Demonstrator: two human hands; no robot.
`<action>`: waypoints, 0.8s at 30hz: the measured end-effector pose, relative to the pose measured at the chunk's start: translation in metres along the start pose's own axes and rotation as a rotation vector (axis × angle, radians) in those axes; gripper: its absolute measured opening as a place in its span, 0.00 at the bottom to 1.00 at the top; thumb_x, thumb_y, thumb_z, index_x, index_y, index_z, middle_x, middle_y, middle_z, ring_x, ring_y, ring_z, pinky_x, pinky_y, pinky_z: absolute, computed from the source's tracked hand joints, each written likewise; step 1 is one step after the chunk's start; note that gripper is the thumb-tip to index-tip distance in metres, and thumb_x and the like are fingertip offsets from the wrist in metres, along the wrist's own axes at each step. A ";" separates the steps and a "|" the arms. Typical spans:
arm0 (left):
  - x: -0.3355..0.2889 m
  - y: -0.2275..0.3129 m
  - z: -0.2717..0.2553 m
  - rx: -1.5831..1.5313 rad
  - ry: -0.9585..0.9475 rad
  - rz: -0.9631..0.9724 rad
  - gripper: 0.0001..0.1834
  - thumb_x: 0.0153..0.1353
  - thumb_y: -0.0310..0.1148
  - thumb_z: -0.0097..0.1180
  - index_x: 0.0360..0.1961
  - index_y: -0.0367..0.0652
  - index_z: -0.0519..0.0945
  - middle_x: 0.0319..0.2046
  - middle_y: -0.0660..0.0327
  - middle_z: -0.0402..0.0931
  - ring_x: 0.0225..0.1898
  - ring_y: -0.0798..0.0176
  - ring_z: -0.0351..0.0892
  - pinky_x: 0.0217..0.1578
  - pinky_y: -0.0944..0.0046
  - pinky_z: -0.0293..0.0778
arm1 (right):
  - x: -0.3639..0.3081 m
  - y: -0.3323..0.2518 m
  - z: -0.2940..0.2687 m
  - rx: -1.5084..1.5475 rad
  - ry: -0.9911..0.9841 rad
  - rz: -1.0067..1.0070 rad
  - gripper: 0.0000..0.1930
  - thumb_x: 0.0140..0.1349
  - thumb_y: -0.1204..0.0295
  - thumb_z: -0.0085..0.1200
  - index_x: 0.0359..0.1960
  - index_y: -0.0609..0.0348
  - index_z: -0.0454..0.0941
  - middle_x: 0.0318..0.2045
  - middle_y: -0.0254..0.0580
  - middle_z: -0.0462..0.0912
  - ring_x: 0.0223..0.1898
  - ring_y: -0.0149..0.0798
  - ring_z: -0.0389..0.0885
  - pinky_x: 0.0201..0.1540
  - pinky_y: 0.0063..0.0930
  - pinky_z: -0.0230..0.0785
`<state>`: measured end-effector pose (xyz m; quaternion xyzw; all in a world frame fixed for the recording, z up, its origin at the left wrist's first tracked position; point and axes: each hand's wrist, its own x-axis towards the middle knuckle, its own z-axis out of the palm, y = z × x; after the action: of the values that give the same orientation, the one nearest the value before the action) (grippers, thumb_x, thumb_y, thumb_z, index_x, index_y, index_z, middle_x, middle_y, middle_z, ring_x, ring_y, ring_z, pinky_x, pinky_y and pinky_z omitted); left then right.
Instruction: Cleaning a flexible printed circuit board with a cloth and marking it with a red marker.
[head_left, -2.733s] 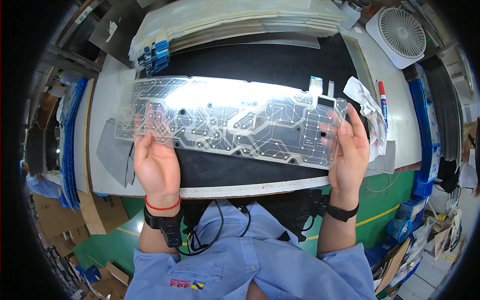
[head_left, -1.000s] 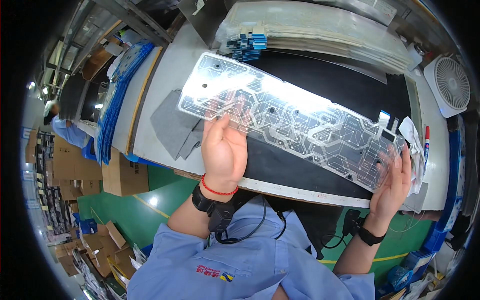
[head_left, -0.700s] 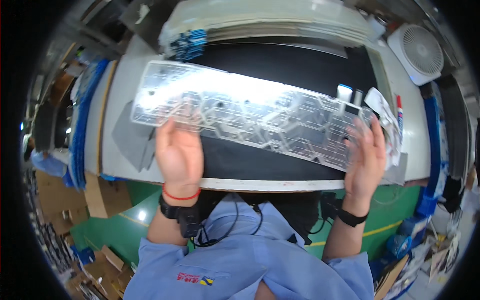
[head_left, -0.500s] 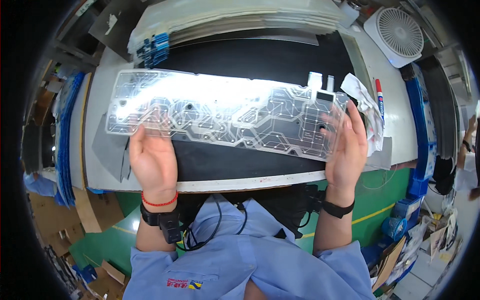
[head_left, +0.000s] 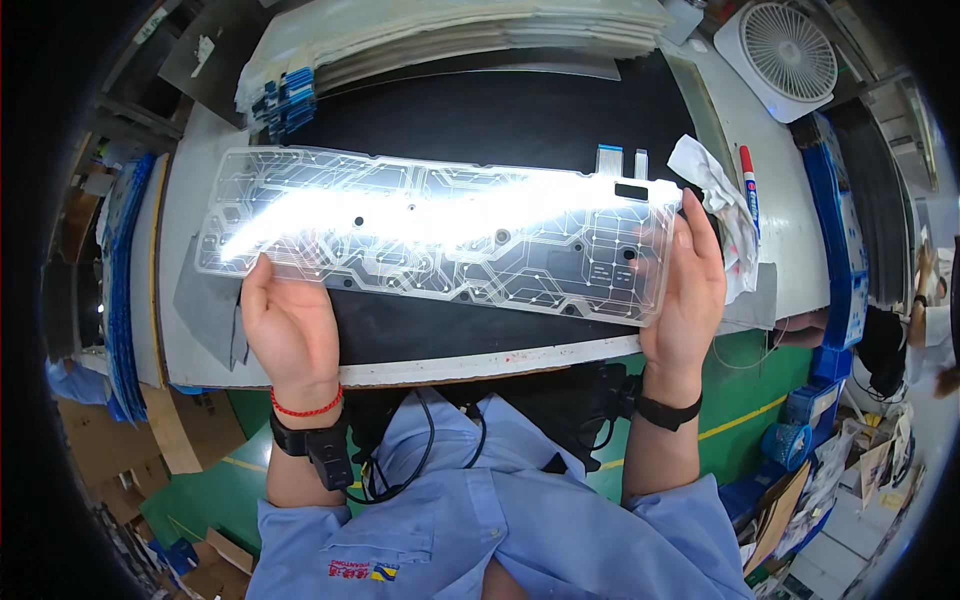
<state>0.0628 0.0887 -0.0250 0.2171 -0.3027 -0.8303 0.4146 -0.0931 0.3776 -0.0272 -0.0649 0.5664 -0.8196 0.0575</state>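
Note:
A long clear keyboard membrane [head_left: 400,262], printed with pale circuit traces, is held up above the black work mat [head_left: 500,110]. Its two short connector tails [head_left: 609,160] stick out from the far edge near the right end. My left hand [head_left: 298,335] grips the near edge toward the left, thumb on top and fingers beneath the sheet. At the right end, my right hand [head_left: 688,290] is closed on the short edge. A bright band of glare across the membrane hides some of its traces.
Behind the mat lies a stack of similar sheets [head_left: 480,40] with blue-tipped tails [head_left: 285,103] at its left. To the right are a crumpled white cloth [head_left: 722,200], a red-capped marker [head_left: 748,190] and a white fan [head_left: 782,62]. A grey sheet [head_left: 205,310] lies at left.
The membrane has tilted, so the glare now runs as a band across its middle and right part. Both hands keep their hold and appear slightly further left in view.

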 end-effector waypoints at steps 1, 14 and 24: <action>0.000 0.000 -0.002 -0.017 -0.014 -0.006 0.22 0.75 0.28 0.39 0.66 0.33 0.66 0.66 0.50 0.70 0.68 0.53 0.68 0.72 0.50 0.60 | 0.000 0.000 0.000 0.007 -0.003 0.000 0.24 0.76 0.75 0.46 0.71 0.68 0.62 0.56 0.47 0.82 0.49 0.32 0.84 0.42 0.24 0.80; 0.001 0.002 -0.004 -0.029 -0.028 -0.019 0.22 0.73 0.26 0.40 0.67 0.34 0.66 0.65 0.50 0.70 0.68 0.53 0.69 0.72 0.51 0.61 | 0.000 0.001 0.001 -0.012 -0.024 -0.016 0.27 0.72 0.80 0.48 0.72 0.69 0.60 0.56 0.44 0.81 0.50 0.32 0.83 0.43 0.22 0.77; 0.003 0.000 -0.007 0.046 0.006 0.017 0.23 0.70 0.21 0.40 0.66 0.31 0.68 0.66 0.50 0.70 0.68 0.52 0.68 0.72 0.50 0.61 | -0.001 0.001 0.000 -0.012 -0.011 -0.024 0.28 0.72 0.80 0.48 0.73 0.69 0.59 0.56 0.44 0.80 0.50 0.33 0.81 0.44 0.22 0.76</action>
<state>0.0659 0.0842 -0.0306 0.2266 -0.3221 -0.8189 0.4175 -0.0924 0.3772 -0.0279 -0.0767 0.5703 -0.8163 0.0506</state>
